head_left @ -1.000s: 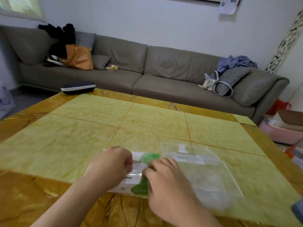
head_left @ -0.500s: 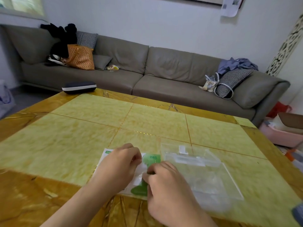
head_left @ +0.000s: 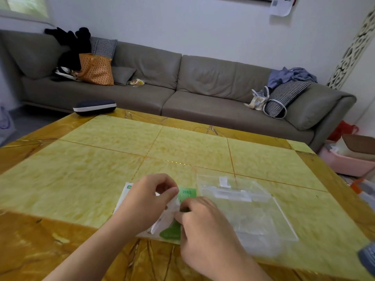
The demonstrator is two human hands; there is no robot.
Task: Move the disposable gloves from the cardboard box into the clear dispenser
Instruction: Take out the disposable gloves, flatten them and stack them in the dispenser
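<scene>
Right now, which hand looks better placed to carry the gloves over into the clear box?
Probably the right hand: it is at the glove box on the side next to the clear dispenser. The left hand is farther away.

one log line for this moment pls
stage: opening box | left hand: pinching flap | right hand: on cardboard box | clear dispenser: beside box, right

Soft, even daylight from a window [head_left: 24, 6] upper left, faint glare on the table [head_left: 182, 163], wide-angle bending at edges
</scene>
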